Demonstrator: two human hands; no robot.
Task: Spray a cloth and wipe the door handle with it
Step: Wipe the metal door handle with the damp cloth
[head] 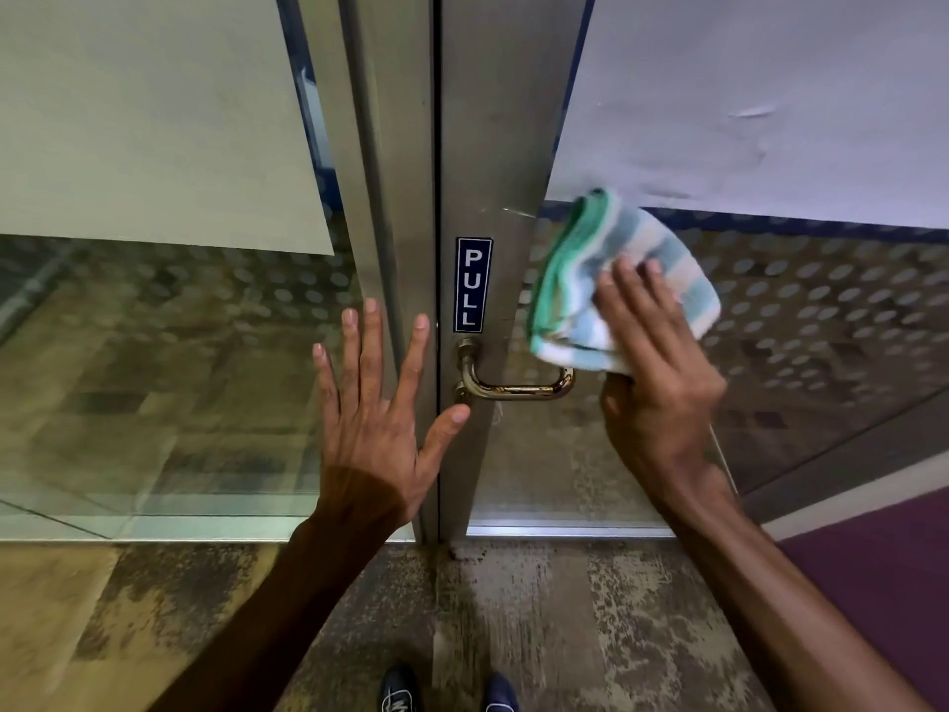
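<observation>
the right hand [660, 372] grips a folded cloth [624, 280] striped in green, pale blue and white, fingers laid over its front and thumb tucked under its lower edge. most of the cloth stands above the fingertips, up against the glass door. the brass door handle [513, 380] lies just left of that hand's thumb and below the cloth's lower left corner; whether cloth and handle touch cannot be told. the left hand [380, 403] is spread wide and holds nothing, palm toward the metal door frame [405, 197], its thumb tip just beside the handle's left mount. above that thumb sits a blue "pull" sign [473, 285]. the glass carries a dotted film and pale sheets. below the forearms lies worn, mottled floor [565, 608], with two dark shoes [449, 691] at the bottom edge.
</observation>
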